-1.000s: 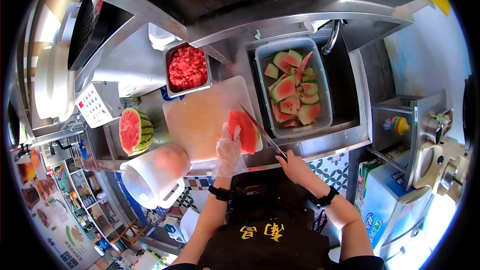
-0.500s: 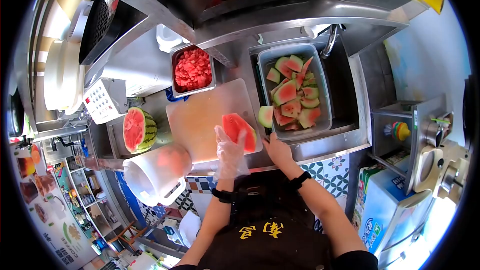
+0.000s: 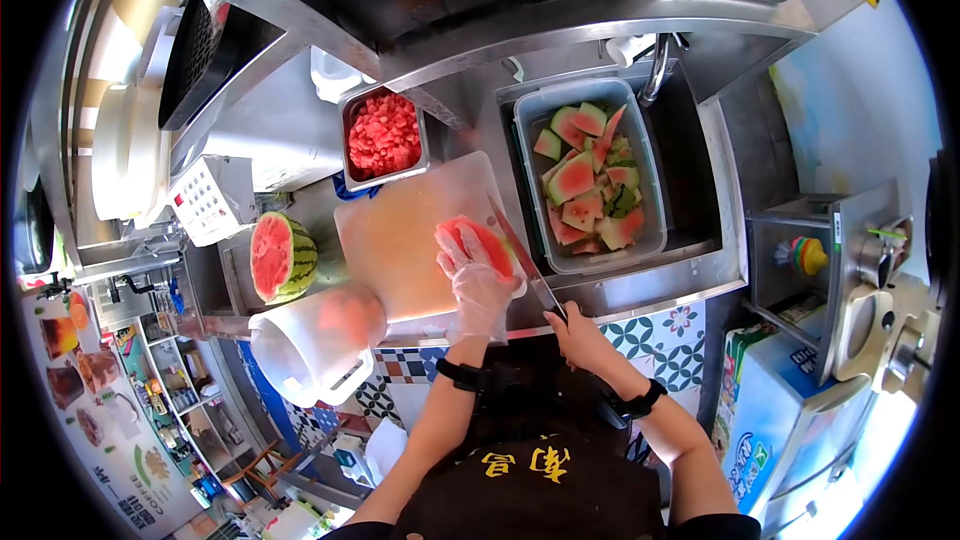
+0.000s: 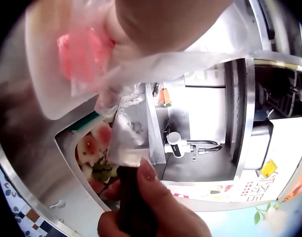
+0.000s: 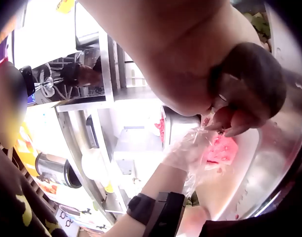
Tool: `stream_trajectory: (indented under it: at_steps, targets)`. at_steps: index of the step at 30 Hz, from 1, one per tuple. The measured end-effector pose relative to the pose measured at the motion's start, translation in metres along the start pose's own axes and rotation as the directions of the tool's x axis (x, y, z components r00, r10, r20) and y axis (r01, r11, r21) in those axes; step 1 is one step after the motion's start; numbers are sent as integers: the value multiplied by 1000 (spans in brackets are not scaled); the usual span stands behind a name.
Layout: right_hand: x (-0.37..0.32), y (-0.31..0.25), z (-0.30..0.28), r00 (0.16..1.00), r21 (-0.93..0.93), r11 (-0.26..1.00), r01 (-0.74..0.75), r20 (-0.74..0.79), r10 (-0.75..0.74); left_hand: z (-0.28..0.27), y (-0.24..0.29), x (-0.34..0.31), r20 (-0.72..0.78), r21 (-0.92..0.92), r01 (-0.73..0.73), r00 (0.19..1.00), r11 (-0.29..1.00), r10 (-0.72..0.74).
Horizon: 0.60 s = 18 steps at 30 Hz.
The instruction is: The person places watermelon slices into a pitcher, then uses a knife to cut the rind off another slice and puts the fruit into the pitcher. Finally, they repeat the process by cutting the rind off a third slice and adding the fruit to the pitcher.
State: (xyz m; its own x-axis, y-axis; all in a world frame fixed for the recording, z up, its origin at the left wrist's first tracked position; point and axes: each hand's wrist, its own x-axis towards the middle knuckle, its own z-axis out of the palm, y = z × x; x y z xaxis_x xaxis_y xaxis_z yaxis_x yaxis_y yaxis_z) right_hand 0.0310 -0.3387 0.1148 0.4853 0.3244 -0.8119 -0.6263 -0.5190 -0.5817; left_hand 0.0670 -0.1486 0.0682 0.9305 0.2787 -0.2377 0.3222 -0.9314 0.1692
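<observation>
My left hand (image 3: pixel 482 290), in a clear plastic glove, holds a red watermelon piece (image 3: pixel 490 243) at the right side of the cutting board (image 3: pixel 400 240). A knife (image 3: pixel 524 265) is gripped by its black handle in my bare right hand (image 3: pixel 585 340), its blade along the piece's right side. In the left wrist view the right hand (image 4: pixel 156 207) is curled round the handle (image 4: pixel 134 202). The right wrist view shows the gloved hand (image 5: pixel 185 150) at the red flesh (image 5: pixel 222 149).
A clear tub (image 3: pixel 655 210) of rinds stands in the sink at the right. Behind the board is a metal pan (image 3: pixel 428 155) of diced watermelon. Left of the board lie a cut watermelon half (image 3: pixel 298 258) and a white pitcher (image 3: pixel 300 345).
A piece of rind beside the right hand has dropped into the tub. The knife has swung back to the watermelon piece, and the gloved hand has shifted right over it.
</observation>
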Motion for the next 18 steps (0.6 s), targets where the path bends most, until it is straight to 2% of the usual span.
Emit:
stream_trajectory:
  at_steps: [2,5,8,11,14,18]
  targets:
    - [-7,-4,-4,1000,-16,1000,0,7,0,-10,-3,-1,-15,-44,-75,997,996,75]
    - [-10,-2,-4,1000,-80,996,31,-4,-31,-3,-9,-3,-92,4,-129,987,992,129]
    - [-7,-1,-3,1000,-110,994,-1,1,1,-7,-7,-2,-45,-23,-119,992,993,118]
    - [-3,4,0,998,-156,987,43,-37,-49,-2,-11,-2,-80,-56,-124,990,991,120]
    - [2,-9,-9,999,-120,992,33,-14,-35,4,-13,-1,-98,-28,-149,984,988,146]
    - [3,-6,-5,996,-123,990,63,-51,-70,5,-18,-2,-70,-96,-137,989,986,130]
